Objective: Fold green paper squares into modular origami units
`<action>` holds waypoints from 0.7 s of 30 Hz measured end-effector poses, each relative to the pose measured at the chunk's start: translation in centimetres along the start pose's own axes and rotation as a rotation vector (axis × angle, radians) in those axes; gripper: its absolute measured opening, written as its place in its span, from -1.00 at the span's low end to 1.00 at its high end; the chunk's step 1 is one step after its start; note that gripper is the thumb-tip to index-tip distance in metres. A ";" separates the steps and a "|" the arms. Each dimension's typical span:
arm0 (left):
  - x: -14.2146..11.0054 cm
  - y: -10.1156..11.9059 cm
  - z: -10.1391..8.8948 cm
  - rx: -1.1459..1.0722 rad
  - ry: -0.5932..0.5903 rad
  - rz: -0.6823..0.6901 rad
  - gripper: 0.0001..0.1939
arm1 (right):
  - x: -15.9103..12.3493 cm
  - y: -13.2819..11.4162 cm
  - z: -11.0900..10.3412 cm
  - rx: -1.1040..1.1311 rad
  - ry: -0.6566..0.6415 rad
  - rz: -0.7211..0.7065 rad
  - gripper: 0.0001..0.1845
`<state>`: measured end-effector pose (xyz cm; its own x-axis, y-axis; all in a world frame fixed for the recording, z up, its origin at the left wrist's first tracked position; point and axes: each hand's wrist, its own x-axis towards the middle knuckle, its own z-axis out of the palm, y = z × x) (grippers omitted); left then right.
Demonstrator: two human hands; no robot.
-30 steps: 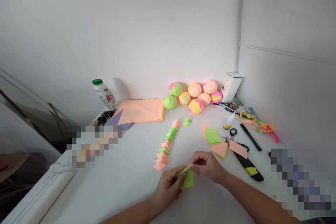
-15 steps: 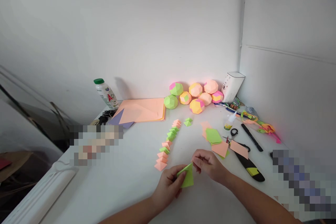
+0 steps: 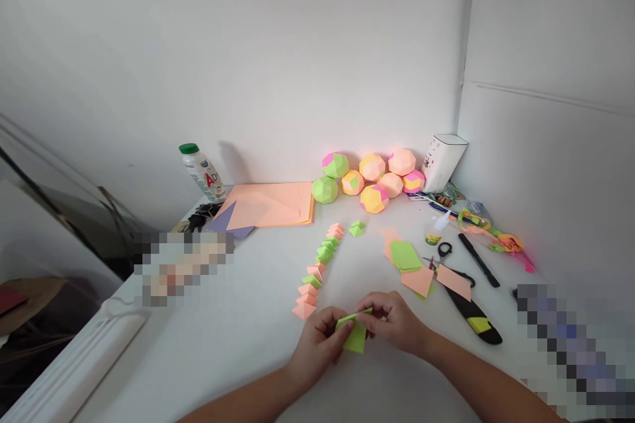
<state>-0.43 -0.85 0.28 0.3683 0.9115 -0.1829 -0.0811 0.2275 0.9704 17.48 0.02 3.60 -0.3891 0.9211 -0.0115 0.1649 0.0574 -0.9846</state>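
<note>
The left hand [image 3: 321, 346] clamps a green paper piece [image 3: 356, 342] between thumb and curled fingers, while the right hand [image 3: 394, 322] pinches its upper edge, fingertips drawn together. The paper sits between the two hands, above the table [image 3: 223, 337]. Just beyond the left hand, the near end of a row of folded paper units [image 3: 304, 308] leaves little room ahead. Past the right hand lie loose paper pieces [image 3: 405, 256]; to its right, a peach piece [image 3: 454, 282] lies across the scissors [image 3: 445, 249], partly covering them, near a black-and-yellow cutter [image 3: 477, 324]. A black pen [image 3: 479, 259] and glue bottle [image 3: 434, 232] lie farther out. Well beyond both hands, faceted paper balls [image 3: 374, 199] cluster against the wall.
</note>
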 end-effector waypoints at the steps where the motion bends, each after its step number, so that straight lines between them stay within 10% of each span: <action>1: 0.0 0.0 0.0 -0.008 -0.009 0.000 -0.60 | 0.0 0.0 0.0 0.001 -0.009 0.006 -0.77; 21: -0.2 -0.2 -0.2 0.004 -0.080 0.041 -0.63 | 0.0 0.6 -0.3 0.116 -0.054 0.123 -0.68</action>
<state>-0.70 -1.04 0.13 0.4372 0.8900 -0.1297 -0.0937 0.1886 0.9776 17.88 0.14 3.02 -0.4207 0.8965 -0.1392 0.1100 -0.1019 -0.9887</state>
